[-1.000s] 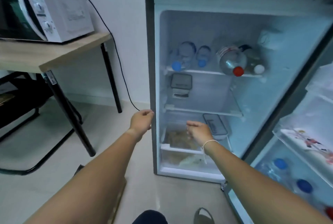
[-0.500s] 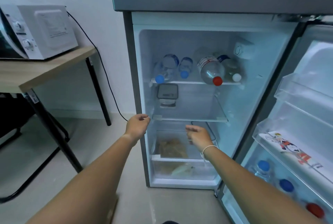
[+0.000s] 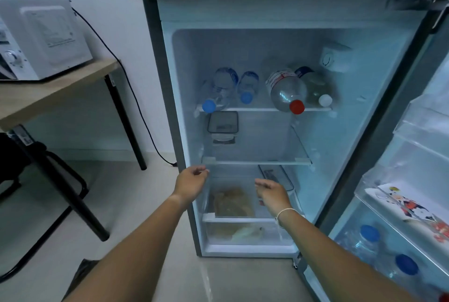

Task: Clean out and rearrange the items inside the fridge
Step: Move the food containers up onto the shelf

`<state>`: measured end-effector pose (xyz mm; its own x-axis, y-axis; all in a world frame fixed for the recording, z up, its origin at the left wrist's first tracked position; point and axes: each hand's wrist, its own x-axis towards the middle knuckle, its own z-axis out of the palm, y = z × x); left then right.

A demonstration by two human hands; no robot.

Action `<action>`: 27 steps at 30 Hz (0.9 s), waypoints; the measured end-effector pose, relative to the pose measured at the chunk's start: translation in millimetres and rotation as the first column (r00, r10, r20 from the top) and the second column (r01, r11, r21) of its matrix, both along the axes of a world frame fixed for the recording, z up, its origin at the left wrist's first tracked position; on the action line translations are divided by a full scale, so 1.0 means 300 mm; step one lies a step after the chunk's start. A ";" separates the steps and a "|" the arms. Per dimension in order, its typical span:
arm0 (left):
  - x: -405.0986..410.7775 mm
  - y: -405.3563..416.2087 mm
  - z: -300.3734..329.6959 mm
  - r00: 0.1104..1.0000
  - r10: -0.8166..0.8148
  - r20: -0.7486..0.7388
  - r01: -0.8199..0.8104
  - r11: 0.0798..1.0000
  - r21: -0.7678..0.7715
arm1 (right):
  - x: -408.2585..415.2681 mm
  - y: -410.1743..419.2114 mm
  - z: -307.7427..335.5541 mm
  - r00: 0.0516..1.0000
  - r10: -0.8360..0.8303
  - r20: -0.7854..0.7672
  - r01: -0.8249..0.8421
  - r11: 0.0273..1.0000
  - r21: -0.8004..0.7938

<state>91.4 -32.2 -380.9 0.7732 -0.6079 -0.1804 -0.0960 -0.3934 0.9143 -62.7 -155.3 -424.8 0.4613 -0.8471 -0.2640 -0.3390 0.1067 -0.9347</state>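
Observation:
The fridge stands open in front of me. On its top shelf lie several water bottles: two with blue caps, one with a red cap, one with a white cap. A lidded container sits on the middle shelf. Below are another lidded container and a bag of brownish food. My left hand hovers at the fridge's left edge, fingers loosely curled, holding nothing. My right hand reaches into the lower compartment, fingers relaxed and empty.
The open door on the right holds blue-capped bottles and a printed packet in its racks. A crisper drawer sits at the fridge bottom. Left stands a wooden table with a microwave, its cable running down the wall.
The view has tilted up and drawn closer to the fridge. Both hands stay near the lower compartment, shifting slightly; neither has taken hold of anything.

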 end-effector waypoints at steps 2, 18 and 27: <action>0.000 -0.026 -0.047 1.000 -0.010 -0.029 0.011 1.000 0.018 | 0.010 -0.025 -0.041 1.000 -0.017 -0.014 0.017 1.000 0.019; -0.046 -0.417 -0.467 0.956 -0.093 -0.278 0.112 0.992 0.051 | 0.001 -0.323 -0.363 0.955 -0.295 -0.034 0.297 0.947 0.124; -0.101 -0.665 -0.641 0.920 -0.142 -0.366 0.167 0.985 0.039 | -0.022 -0.484 -0.515 0.923 -0.367 -0.119 0.378 0.921 0.093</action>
